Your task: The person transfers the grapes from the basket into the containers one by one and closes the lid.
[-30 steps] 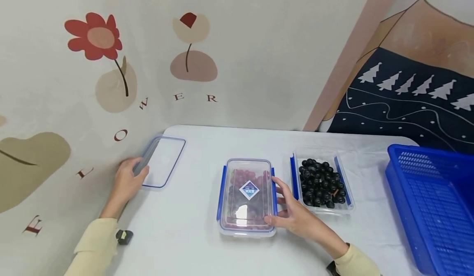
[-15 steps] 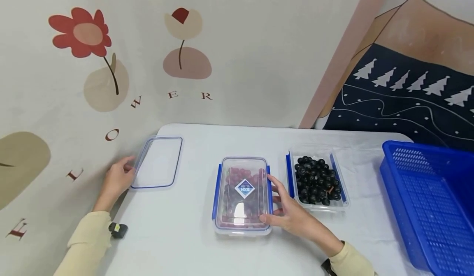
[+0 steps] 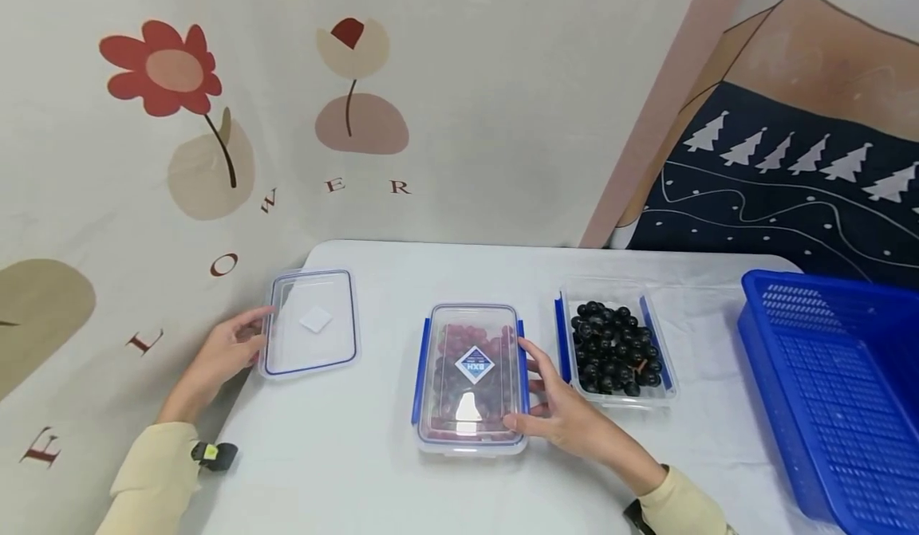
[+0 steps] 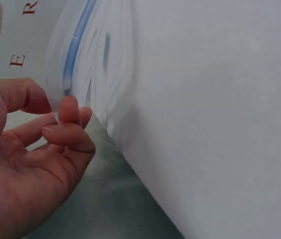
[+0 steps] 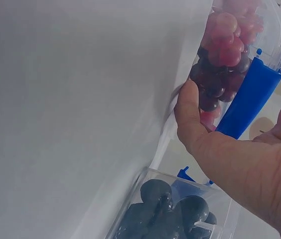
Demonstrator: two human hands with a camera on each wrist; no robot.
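Note:
My left hand (image 3: 218, 352) pinches the left edge of a clear lid (image 3: 309, 352) with a blue seal, at the table's left side. The white back of a diamond label shows through it. In the left wrist view, finger and thumb (image 4: 69, 109) meet at the lid's rim (image 4: 73, 55). My right hand (image 3: 567, 411) grips the right side of a lidded clear container (image 3: 470, 423) of red and dark grapes (image 5: 225, 55), its thumb at the near right corner. Blue clips hang down along both its sides. Right of that hand, a lidless container (image 3: 671, 395) holds black grapes (image 3: 613, 352).
A blue plastic basket (image 3: 790, 391) stands at the table's right edge. White cloth covers the table (image 3: 345, 471). Behind it and along its left side hangs a curtain (image 3: 488, 104) printed with flowers and letters.
The lid, tilted on its left side before, has come down flatter, and its label is now visible. My left hand has shifted its hold along the left edge. My right hand stays on the container.

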